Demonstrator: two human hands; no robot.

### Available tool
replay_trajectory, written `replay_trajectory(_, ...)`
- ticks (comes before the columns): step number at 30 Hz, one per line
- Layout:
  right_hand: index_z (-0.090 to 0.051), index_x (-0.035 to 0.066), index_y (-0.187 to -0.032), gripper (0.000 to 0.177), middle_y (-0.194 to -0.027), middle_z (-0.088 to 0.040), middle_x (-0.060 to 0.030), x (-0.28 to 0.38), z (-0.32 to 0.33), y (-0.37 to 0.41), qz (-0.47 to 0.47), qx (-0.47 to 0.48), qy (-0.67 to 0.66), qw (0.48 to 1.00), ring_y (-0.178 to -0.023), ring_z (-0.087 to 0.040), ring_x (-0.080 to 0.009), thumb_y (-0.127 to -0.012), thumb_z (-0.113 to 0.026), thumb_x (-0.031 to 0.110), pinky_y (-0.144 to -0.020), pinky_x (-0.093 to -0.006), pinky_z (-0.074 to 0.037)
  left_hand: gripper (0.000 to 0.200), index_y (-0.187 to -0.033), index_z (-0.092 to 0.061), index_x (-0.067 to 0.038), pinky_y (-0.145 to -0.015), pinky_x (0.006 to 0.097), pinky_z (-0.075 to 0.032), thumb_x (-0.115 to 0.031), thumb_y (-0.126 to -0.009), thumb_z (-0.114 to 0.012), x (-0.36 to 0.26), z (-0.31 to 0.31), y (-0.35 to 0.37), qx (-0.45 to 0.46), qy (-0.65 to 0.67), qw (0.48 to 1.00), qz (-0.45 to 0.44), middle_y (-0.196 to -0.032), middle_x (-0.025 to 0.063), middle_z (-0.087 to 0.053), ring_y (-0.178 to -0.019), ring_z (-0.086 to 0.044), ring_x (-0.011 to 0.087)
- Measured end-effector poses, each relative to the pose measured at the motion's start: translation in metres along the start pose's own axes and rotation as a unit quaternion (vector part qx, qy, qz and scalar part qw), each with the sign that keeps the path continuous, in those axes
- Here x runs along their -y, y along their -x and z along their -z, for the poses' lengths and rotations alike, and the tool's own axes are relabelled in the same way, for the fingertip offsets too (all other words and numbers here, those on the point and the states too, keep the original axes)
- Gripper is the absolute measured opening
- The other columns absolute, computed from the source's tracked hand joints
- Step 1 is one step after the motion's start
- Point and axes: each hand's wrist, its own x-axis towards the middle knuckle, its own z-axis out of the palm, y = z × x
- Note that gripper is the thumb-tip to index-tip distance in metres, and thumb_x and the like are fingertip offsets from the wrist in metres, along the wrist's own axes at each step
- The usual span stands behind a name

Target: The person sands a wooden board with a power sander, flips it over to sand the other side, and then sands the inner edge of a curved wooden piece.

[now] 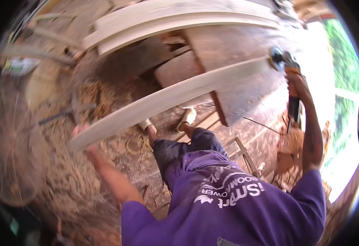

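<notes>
A long pale board (171, 93) slants across the view from lower left to upper right, its far part over a brown table. Around its near end at the left is my left hand (83, 137), blurred, with fingers at one edge and the wrist below. My right hand (296, 80) is wrapped round an orange and black power tool (293, 65). The tool's round disc (276, 58) is at the board's right end; whether it touches the wood cannot be made out.
More pale boards (179, 22) lie at the top on the brown table (245, 96). Shavings (97, 98) cover the floor around my feet. A round wire fan guard (13, 143) stands at the far left. Wood pieces (245, 153) and a thin rod or cord (261, 124) are at the right.
</notes>
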Motion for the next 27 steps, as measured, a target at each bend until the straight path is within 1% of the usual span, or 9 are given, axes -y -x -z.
replay_trajectory(1, -0.062, 0.006, -0.078, 0.018, -0.059, -0.053, -0.0002, 0.005, -0.013, 0.011, 0.017, -0.002, 0.018, 1.0, -0.049, -0.053, -0.0111, -0.078, -0.07, 0.022, -0.045, -0.0272, -0.042, 0.035, -0.12, -0.056, -0.006, -0.086, 0.046, -0.053, -0.026, -0.093, -0.064, 0.012, -0.007, 0.009, -0.031, 0.154, 0.979, 0.127, -0.099, 0.0098, -0.063, -0.088, -0.064, 0.0249)
replay_trajectory(3, -0.064, 0.002, -0.074, 0.022, -0.064, -0.06, -0.0052, 0.02, -0.034, 0.039, 0.041, 0.022, 0.074, 0.996, -0.055, -0.058, -0.0133, -0.077, -0.07, 0.023, -0.05, -0.0289, -0.046, 0.032, -0.116, -0.058, -0.007, -0.087, 0.0465, -0.052, -0.028, -0.092, -0.064, -0.007, -0.014, 0.006, -0.034, 0.354, 0.914, 0.195, -0.095, 0.0103, -0.065, -0.087, -0.064, 0.0249)
replay_trajectory(5, -0.065, 0.002, -0.077, 0.023, -0.064, -0.06, -0.0045, 0.042, -0.064, 0.073, 0.063, 0.05, 0.083, 0.993, -0.056, -0.058, -0.0128, -0.077, -0.071, 0.024, -0.052, -0.0291, -0.047, 0.026, -0.108, -0.063, -0.007, -0.087, 0.0443, -0.051, -0.028, -0.092, -0.063, -0.001, -0.011, 0.001, -0.032, 0.502, 0.776, 0.381, -0.087, 0.0106, -0.067, -0.084, -0.064, 0.0241)
replay_trajectory(7, -0.066, 0.001, -0.079, 0.021, -0.064, -0.06, -0.0038, 0.058, -0.089, 0.097, 0.078, 0.075, 0.132, 0.985, -0.056, -0.058, -0.0128, -0.076, -0.072, 0.022, -0.053, -0.0291, -0.046, 0.021, -0.093, -0.068, -0.007, -0.087, 0.0409, -0.051, -0.027, -0.09, -0.062, -0.036, -0.024, -0.008, -0.087, 0.485, 0.808, 0.323, -0.08, 0.0102, -0.068, -0.083, -0.065, 0.0228)
replay_trajectory(9, -0.066, -0.001, -0.077, 0.018, -0.06, -0.059, -0.0039, 0.081, -0.123, 0.127, 0.096, 0.101, 0.12, 0.983, -0.051, -0.059, -0.0133, -0.074, -0.072, 0.015, -0.047, -0.0301, -0.044, 0.023, -0.078, -0.071, -0.005, -0.084, 0.0402, -0.053, -0.024, -0.087, -0.063, -0.036, -0.022, -0.02, -0.041, 0.464, 0.775, 0.427, -0.075, 0.0106, -0.069, -0.077, -0.066, 0.0225)
replay_trajectory(12, -0.068, 0.001, -0.081, 0.016, -0.067, -0.064, -0.0042, 0.119, -0.168, 0.172, 0.11, 0.158, 0.167, 0.967, -0.056, -0.062, -0.0141, -0.072, -0.074, 0.013, -0.05, -0.0318, -0.048, 0.024, -0.07, -0.071, -0.004, -0.078, 0.0386, -0.054, -0.021, -0.084, -0.063, -0.046, -0.026, -0.027, -0.046, 0.514, 0.718, 0.468, -0.069, 0.0115, -0.07, -0.07, -0.067, 0.0217)
replay_trajectory(16, -0.069, 0.0, -0.088, 0.019, -0.061, -0.06, 0.0, 0.155, -0.238, 0.232, 0.292, 0.216, 0.139, 0.921, -0.049, -0.055, -0.0084, -0.073, -0.074, 0.01, -0.046, -0.0263, -0.043, 0.024, -0.068, -0.071, -0.001, -0.069, 0.0341, -0.053, -0.017, -0.083, -0.062, -0.073, -0.029, -0.04, -0.07, 0.478, 0.742, 0.465, -0.067, 0.0118, -0.069, -0.064, -0.065, 0.0191)
replay_trajectory(19, -0.068, 0.001, -0.098, 0.029, -0.081, -0.07, -0.0063, 0.178, -0.268, 0.256, 0.265, 0.265, 0.177, 0.91, -0.073, -0.065, -0.0135, -0.072, -0.075, 0.013, -0.067, -0.0302, -0.052, 0.025, -0.068, -0.07, 0.001, -0.065, 0.0333, -0.051, -0.016, -0.084, -0.062, -0.074, -0.031, -0.039, -0.055, 0.518, 0.727, 0.448, -0.067, 0.0108, -0.068, -0.061, -0.063, 0.0177)
replay_trajectory(27, -0.065, -0.001, -0.095, 0.03, -0.083, -0.069, -0.0064, 0.228, -0.337, 0.307, 0.315, 0.3, 0.208, 0.876, -0.071, -0.065, -0.0146, -0.071, -0.079, 0.012, -0.068, -0.0303, -0.054, 0.023, -0.067, -0.067, 0.0, -0.063, 0.0278, -0.047, -0.014, -0.086, -0.066, -0.08, -0.037, -0.039, -0.066, 0.556, 0.678, 0.477, -0.07, 0.0083, -0.069, -0.06, -0.06, 0.0128)
